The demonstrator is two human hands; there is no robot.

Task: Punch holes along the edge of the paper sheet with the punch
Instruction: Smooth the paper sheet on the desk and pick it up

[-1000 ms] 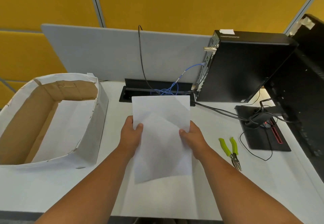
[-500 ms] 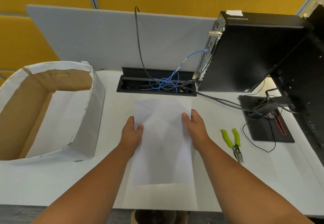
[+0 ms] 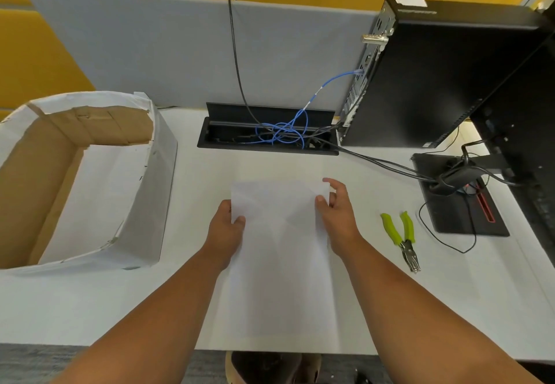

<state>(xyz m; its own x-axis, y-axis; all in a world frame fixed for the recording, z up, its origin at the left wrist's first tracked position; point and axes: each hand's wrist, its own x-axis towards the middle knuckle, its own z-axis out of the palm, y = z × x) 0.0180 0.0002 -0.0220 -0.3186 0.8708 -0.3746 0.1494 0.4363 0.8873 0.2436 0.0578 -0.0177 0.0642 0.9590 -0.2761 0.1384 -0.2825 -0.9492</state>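
Your paper sheet [image 3: 279,251] lies flat on the white bench [image 3: 390,302], just in front of the black cable tray [image 3: 267,136] with its tangle of blue cable [image 3: 285,131]. Your left hand [image 3: 225,230] pinches the sheet's left edge, thumb on top. Your right hand [image 3: 338,212] grips the right edge near the far corner, thumb on the paper and fingers curled around the corner. The punch [image 3: 402,238], with green handles, lies untouched on the bench to the right of the sheet, well apart from your right hand and just beside the black monitor base [image 3: 459,203]. Left of the sheet stands a paper-covered cardboard box [image 3: 99,179], open at the top.
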